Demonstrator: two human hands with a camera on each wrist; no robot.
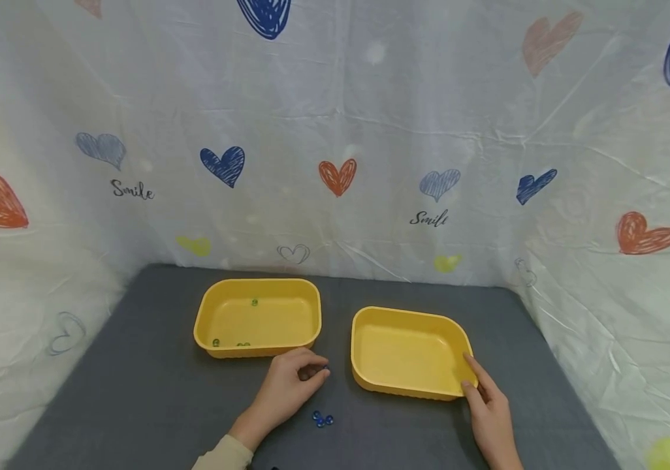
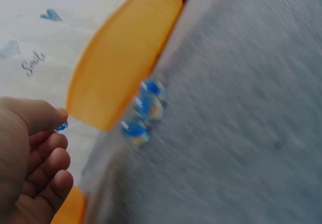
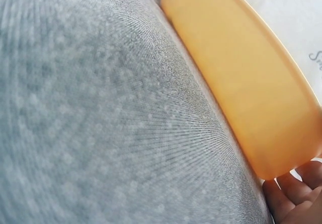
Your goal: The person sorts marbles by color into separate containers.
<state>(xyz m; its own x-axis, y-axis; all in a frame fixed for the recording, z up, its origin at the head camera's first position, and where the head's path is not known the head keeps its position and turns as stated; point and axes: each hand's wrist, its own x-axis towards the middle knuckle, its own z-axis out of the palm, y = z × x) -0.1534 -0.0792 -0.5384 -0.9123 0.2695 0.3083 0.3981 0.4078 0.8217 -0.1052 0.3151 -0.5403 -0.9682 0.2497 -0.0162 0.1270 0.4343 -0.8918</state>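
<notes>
My left hand (image 1: 288, 385) pinches a small blue glass marble (image 2: 61, 127) between thumb and index finger, just above the grey cloth near the left yellow tray. Three blue marbles (image 1: 320, 423) lie together on the cloth, nearer to me than that hand; they look blurred in the left wrist view. The right yellow tray (image 1: 411, 390) shows no marbles inside. At its right end my right hand (image 1: 490, 411) grips the rim, with fingers also against the corner in the right wrist view. Several green marbles (image 1: 255, 302) lie in the left yellow tray (image 1: 258, 352).
A grey cloth (image 1: 135, 391) covers the table. Behind it and at both sides hangs a white curtain (image 1: 288, 215) printed with hearts. The two trays stand side by side with a gap between them. Something small and dark shows at the bottom edge of the head view.
</notes>
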